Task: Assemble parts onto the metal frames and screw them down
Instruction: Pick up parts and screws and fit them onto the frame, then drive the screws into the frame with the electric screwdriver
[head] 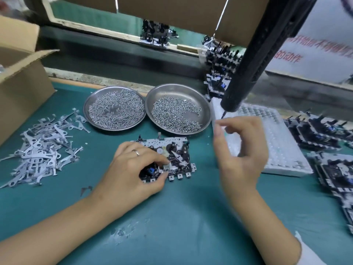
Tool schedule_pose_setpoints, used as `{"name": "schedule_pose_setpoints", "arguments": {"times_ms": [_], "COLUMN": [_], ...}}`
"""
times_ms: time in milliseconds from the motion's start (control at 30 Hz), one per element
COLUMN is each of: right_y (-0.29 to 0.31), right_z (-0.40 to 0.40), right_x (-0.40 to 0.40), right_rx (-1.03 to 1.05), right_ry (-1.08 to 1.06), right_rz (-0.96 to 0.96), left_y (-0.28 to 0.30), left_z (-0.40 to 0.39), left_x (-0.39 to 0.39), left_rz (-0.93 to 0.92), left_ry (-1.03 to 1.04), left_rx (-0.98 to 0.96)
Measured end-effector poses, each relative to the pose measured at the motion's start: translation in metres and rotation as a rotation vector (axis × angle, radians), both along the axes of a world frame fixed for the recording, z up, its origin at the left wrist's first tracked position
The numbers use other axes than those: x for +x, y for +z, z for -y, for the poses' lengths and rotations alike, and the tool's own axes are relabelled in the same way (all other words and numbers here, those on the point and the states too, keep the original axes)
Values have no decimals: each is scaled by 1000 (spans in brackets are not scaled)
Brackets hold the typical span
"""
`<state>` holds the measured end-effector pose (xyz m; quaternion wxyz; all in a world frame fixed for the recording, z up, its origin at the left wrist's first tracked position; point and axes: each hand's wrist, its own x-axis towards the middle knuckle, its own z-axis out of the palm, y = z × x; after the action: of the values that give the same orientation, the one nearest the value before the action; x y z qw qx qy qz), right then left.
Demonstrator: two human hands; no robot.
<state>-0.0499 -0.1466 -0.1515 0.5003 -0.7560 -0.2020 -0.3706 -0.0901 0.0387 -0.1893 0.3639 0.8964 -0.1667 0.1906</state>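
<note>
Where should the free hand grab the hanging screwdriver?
Probably around the black ribbed barrel of the screwdriver, just above its tip, coming from below and the right. It hangs tilted, tip down over the white tray, and the right hand is already beneath it.

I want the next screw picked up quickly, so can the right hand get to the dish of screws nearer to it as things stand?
Probably yes. The right hand is raised just beside the right dish, and nothing lies between them. The hanging screwdriver is above and behind, off that path.
</note>
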Motion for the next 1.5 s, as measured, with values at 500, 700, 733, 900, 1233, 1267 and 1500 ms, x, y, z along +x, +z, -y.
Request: {"name": "schedule_pose_setpoints", "arguments": {"times_ms": [500,700,733,900,1233,1267,1500], "right_y": [62,39,37,28,28,27,26], "right_z": [-32,-61,-64,-71,-76,-76,-77], "right_x": [27,0,-1,-3,-4,-4,-4], "right_rx": [482,615,625,676,689,687,683], "right_ry": [186,435,447,469,476,479,483], "right_rz": [-150,-193,-205,-241,-213,-217,-217], "left_y": [0,0,1,1,1,1,2], "left_z": [3,1,1,2,2,2,2], "left_x": [7,4,4,4,4,3,3], "left_rz": [38,-9,-18,-6,2,3,-16], "left_ry": [-3,2,1,1,8,11,20], "left_rx": [-118,-137,-140,-130,-125,-124,-138]}}
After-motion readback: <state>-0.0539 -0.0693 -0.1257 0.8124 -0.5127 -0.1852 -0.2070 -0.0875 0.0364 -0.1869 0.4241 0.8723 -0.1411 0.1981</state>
